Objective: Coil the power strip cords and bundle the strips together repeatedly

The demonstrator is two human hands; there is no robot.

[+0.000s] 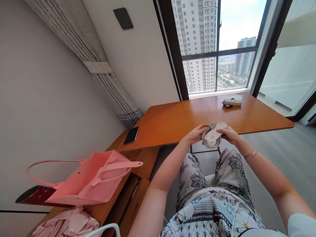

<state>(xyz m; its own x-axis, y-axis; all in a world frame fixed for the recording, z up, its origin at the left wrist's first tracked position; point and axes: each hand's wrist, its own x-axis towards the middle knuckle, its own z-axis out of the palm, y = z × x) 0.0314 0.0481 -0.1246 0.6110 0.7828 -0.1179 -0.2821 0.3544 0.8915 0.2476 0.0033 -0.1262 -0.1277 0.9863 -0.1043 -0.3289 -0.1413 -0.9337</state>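
Observation:
Over my lap, just off the table's near edge, I hold a white power strip [213,135] with its cord coiled around it. The grey plug [212,126] sits at the upper left of the coil. My left hand [197,133] grips the coiled cord and the plug side. At the other end, my right hand [228,134] pinches the strip's body, its thumb on the face. Some fingers of both hands are hidden behind the strip. A second power strip [232,102] with a black cord lies on the table [182,120] toward the window.
A dark tablet or phone [131,135] lies at the table's left end. To my left, a pink bag [86,184] stands on a wooden cabinet [142,194], beside a dark red cylinder [37,194] and pink cloth [67,225]. Behind the table is a window [217,52].

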